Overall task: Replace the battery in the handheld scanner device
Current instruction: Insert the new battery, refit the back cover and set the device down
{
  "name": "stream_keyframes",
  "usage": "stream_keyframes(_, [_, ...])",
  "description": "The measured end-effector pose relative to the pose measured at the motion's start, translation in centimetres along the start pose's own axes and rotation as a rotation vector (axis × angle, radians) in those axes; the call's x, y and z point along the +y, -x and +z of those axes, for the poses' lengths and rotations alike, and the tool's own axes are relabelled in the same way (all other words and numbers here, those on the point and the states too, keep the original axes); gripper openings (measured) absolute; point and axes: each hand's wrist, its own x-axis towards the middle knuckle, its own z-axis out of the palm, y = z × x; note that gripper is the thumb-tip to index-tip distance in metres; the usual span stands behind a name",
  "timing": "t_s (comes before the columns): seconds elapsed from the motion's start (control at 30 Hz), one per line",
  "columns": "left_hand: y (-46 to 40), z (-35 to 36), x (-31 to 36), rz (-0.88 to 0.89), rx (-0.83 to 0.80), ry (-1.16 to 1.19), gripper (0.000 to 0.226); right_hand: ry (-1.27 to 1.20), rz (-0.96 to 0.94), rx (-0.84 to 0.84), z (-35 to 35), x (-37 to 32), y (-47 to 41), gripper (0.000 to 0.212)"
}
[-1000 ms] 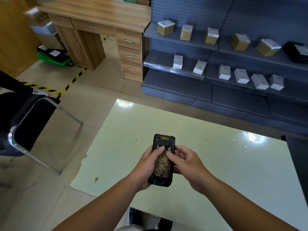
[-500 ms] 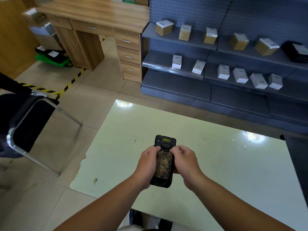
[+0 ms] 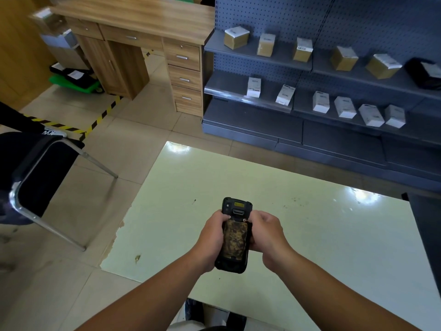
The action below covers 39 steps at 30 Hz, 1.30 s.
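Observation:
A black handheld scanner (image 3: 235, 235) is held back side up above the pale green table (image 3: 334, 235). Its back carries a worn, mottled yellow-brown panel (image 3: 235, 240), and a small yellow label sits near its top end. My left hand (image 3: 212, 237) grips the scanner's left side, thumb at the panel's upper left corner. My right hand (image 3: 267, 235) grips the right side, thumb at the panel's upper right corner. The lower end of the scanner pokes out below both hands.
A black chair with metal legs (image 3: 40, 177) stands to the left on the tiled floor. Grey shelves (image 3: 310, 96) with small boxes line the back right. A wooden desk with drawers (image 3: 148, 32) stands at the back left. A dark surface (image 3: 427, 223) borders the table's right edge.
My right hand closed in from beside the scanner onto its right side. Both thumbs now press at the top corners of the back panel. The scanner stayed roughly in place.

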Motion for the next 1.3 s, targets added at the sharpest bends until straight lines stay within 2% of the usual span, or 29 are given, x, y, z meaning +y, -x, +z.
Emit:
stream_keyframes(0.17, [-0.3, -0.8, 0.2, -0.032, -0.045, 0.126, 0.047, 0.048, -0.065, -0.013, 0.3, 0.0, 0.7, 0.034])
stream_keyframes(0.33, [-0.2, -1.1, 0.2, -0.028, -0.11, 0.222, 0.052, 0.211, -0.166, 0.035, 0.1, 0.1, 0.5, 0.033])
stream_keyframes(0.47, [0.0, -1.0, 0.4, -0.06, -0.14, 0.208, 0.059, 0.522, -0.359, 0.022, 0.5, 0.4, 1.2, 0.084])
stream_keyframes(0.57, [0.3, -0.7, 0.6, -0.063, -0.163, 0.203, 0.06, 0.758, -0.411, 0.024, 1.6, 0.7, 1.3, 0.1])
stream_keyframes(0.7, [0.5, -0.9, 0.5, -0.091, -0.165, 0.163, 0.071, 0.917, -0.329, 0.062, 2.5, 1.0, 0.6, 0.1])
stream_keyframes(0.97, [-0.5, -1.9, 0.2, -0.139, -0.192, 0.143, 0.071, 0.948, -0.239, 0.071, 4.3, 0.8, -0.4, 0.082])
stream_keyframes(1.03, [-0.8, -2.4, 0.3, -0.143, -0.185, 0.091, 0.071, 0.929, -0.206, 0.058, 4.8, 0.8, -0.9, 0.076])
stream_keyframes(1.13, [-1.7, -3.9, 0.1, -0.064, -0.08, -0.143, 0.069, 0.94, -0.171, 0.056, 5.5, 1.1, -2.0, 0.076])
stream_keyframes(1.23, [-3.1, -6.8, -1.1, 0.078, 0.089, -0.491, 0.053, 0.978, -0.122, 0.043, 6.9, 1.9, -3.5, 0.08])
stream_keyframes(1.3, [-3.7, -9.0, -2.2, 0.09, 0.133, -0.6, 0.043, 1.012, -0.091, 0.039, 8.2, 2.7, -4.7, 0.078])
